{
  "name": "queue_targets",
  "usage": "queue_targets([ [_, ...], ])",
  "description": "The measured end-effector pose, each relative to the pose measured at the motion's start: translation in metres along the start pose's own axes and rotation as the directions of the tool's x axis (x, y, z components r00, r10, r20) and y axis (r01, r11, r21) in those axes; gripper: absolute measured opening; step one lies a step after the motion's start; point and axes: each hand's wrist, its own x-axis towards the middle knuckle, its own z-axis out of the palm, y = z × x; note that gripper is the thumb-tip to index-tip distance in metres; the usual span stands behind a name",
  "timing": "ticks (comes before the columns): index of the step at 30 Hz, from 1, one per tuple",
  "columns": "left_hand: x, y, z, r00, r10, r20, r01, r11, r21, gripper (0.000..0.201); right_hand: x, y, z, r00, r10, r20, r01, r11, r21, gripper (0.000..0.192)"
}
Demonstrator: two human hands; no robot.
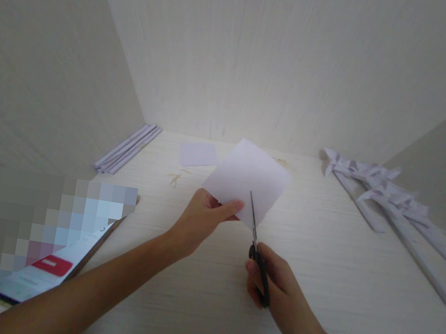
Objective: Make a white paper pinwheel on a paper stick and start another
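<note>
My left hand (210, 214) pinches a square white sheet of paper (243, 173) by its near left edge, thumb on top. The sheet is raised above the table and turned with one corner toward me. In my right hand (272, 282) is a pair of black-handled scissors (259, 277), fingers wrapped round the handles. The scissors' blades point away from me and overlap the sheet's near corner; one blade shows on top of the paper. Whether the other blade lies beneath it is hidden.
Behind the sheet lies another white paper piece (198, 154). Rolled paper sticks (128, 149) are stacked at the left wall. Several paper pinwheel-like shapes on sticks (395, 200) lie at right. A phone (50, 264) sits at lower left, partly blurred. Walls enclose the back and sides.
</note>
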Motion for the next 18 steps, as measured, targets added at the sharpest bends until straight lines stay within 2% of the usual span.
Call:
queue_targets([
  [7,0.0,-0.002,-0.002,1.0,0.01,-0.001,-0.01,1.0,0.003,0.025,0.0,0.001,0.0,1.0,0.018,0.01,-0.017,1.0,-0.007,0.033],
  [11,0.0,-0.003,-0.002,0.998,0.038,-0.04,-0.037,0.999,0.039,0.023,0.0,0.0,-0.001,1.0,0.007,0.023,-0.007,1.0,0.002,0.034],
  [14,0.003,-0.001,-0.004,0.984,0.114,-0.136,-0.108,0.993,0.05,0.021,-0.001,-0.001,-0.002,0.999,-0.005,0.039,0.008,0.998,-0.062,0.034],
  [18,0.009,0.008,-0.009,0.918,0.236,-0.318,-0.253,0.967,-0.011,0.022,-0.001,-0.003,-0.003,0.998,0.012,0.069,-0.002,0.99,-0.139,0.034],
])
